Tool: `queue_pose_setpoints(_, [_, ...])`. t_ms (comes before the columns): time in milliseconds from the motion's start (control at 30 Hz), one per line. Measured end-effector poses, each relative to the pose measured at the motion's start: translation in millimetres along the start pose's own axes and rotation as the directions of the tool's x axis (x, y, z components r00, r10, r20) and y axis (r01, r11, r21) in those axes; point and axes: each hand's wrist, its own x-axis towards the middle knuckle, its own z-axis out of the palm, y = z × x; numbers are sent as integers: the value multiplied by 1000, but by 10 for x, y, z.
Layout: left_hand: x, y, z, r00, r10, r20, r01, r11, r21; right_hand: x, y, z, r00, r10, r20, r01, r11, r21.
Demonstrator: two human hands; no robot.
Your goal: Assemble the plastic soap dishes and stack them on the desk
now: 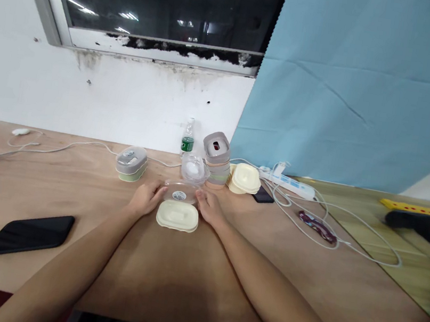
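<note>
Both my hands grip a clear plastic lid (pixel 180 188) with a round sticker, one at each end. My left hand (pixel 148 197) pinches its left edge and my right hand (pixel 208 206) its right edge. Just below the lid, nearer to me, a pale cream oval container (pixel 177 216) sits on the table between my forearms. Beyond the lid lie more clear lids (pixel 194 170). A stack of containers (pixel 217 169) in grey, green and pink stands behind my right hand, with a tilted grey one (pixel 217 147) on top.
A lidded grey-green container (pixel 131 163) stands at back left, a bottle (pixel 188 138) by the wall. Cream containers (pixel 245 179), a phone (pixel 263 194), a power strip (pixel 286 182), cables and a purple packet (pixel 317 227) lie right. A black phone (pixel 29 234) lies left on the wooden table (pixel 168 283).
</note>
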Motion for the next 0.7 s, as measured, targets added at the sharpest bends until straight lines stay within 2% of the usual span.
queue_pose_setpoints(100, [0,-27,11,999,-41,-29,40,999,-33,-4,-21,-24,999,-31,-16,32,999,34])
queue_pose_setpoints(200, [6,-66,21,999,-32,3,32,995,-90,0,-53,-51,998,-65,-9,65,998,14])
queue_pose_setpoints(300, [21,-112,38,998,-45,38,49,993,-109,6,-65,-34,999,-36,32,37,999,-39])
queue_pose_setpoints(367, [32,-139,50,997,-65,46,69,993,-96,8,-56,-4,1000,-8,15,10,996,-90])
queue_pose_setpoints(533, [45,-196,61,996,-82,48,84,996,-42,55,-34,-67,985,-34,-169,-6,973,-231])
queue_pose_setpoints(633, [48,-244,71,995,-87,45,87,996,-9,184,-87,-281,952,-101,-287,11,955,-297])
queue_pose_setpoints(700, [52,-281,88,996,-81,47,80,997,8,316,-162,-461,938,-126,-324,6,938,-347])
